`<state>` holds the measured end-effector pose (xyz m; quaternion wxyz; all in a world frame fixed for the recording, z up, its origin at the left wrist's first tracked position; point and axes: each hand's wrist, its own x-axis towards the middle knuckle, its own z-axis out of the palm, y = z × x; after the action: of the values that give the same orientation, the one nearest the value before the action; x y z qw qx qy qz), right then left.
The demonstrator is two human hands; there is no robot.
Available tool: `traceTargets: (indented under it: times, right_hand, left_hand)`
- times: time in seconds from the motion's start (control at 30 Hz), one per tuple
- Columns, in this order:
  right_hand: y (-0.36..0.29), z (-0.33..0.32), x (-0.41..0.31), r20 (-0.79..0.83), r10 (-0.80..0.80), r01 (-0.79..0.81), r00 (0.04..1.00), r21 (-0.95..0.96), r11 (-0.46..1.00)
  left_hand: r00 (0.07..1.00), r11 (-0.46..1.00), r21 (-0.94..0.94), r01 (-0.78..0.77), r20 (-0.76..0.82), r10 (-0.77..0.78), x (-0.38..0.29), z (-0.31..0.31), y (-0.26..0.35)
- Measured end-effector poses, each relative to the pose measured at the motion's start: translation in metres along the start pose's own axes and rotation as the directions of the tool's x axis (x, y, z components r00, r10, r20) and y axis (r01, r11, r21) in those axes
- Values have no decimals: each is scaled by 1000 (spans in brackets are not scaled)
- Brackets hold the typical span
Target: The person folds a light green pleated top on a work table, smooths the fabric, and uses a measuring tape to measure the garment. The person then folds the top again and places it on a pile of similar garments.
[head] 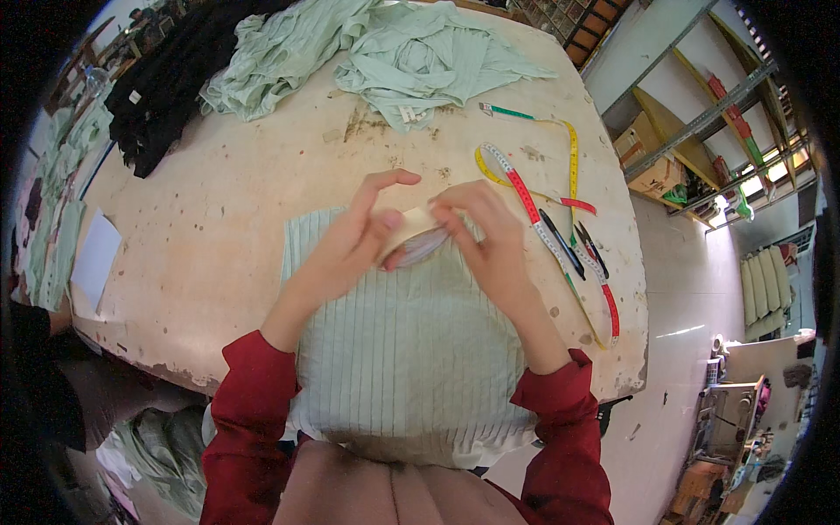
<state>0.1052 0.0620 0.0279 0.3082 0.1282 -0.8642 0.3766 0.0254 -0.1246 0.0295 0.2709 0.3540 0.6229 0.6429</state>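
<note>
Between my hands is a roll of cream masking tape (420, 226), held above a pale green pleated cloth (407, 354). My left hand (354, 243) grips the roll from the left, thumb on its outer face and index finger raised and curved. At the roll's upper right edge, my right hand (482, 230) has its thumb and fingertips pinched together, blurred by motion. Whether a strip of tape is between those fingertips is hard to see. The cloth lies flat on the table and hangs over its near edge against my body.
A coiled tape measure (525, 190), a pen (562, 244) and thread snips (592, 249) lie on the worn table (197, 262) at right. Crumpled green garments (420, 65) and a black garment (177, 85) are at the back. White paper (96, 259) rests at left, near a person's dark sleeve (33, 321).
</note>
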Motion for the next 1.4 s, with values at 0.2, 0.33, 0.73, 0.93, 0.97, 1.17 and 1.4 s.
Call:
traceTargets:
  times: [0.2, 0.33, 0.73, 0.93, 0.97, 1.17, 1.4]
  right_hand:
    - [-6, -12, 5, 50, 24, -22, 998, -38, 999]
    - [-12, -12, 2, 151, -183, 204, 971, -141, 969]
    - [17, -9, 12, -67, 630, -497, 773, 553, 669]
    - [55, -51, 13, 182, 623, -649, 761, 254, 717]
    - [60, -51, 7, 299, 583, -652, 755, 258, 713]
    - [79, -24, -8, 510, 442, -577, 738, 136, 806]
    - [77, -15, -7, 472, 502, -609, 725, 100, 787]
  left_hand:
    - [990, 994, -56, -95, 96, 100, 3, 22, -23]
    - [998, 991, 120, -55, -32, 59, 2, 11, -24]
    - [784, 399, 813, -424, 110, 611, -4, 44, -20]
    - [928, 443, 888, -122, -57, 370, 4, 48, -35]
    - [933, 528, 845, -84, -119, 339, 10, 43, -39]
    - [961, 534, 845, 38, -177, 212, 17, 35, -60]
    - [953, 703, 709, 55, -248, 177, 19, 34, -65]
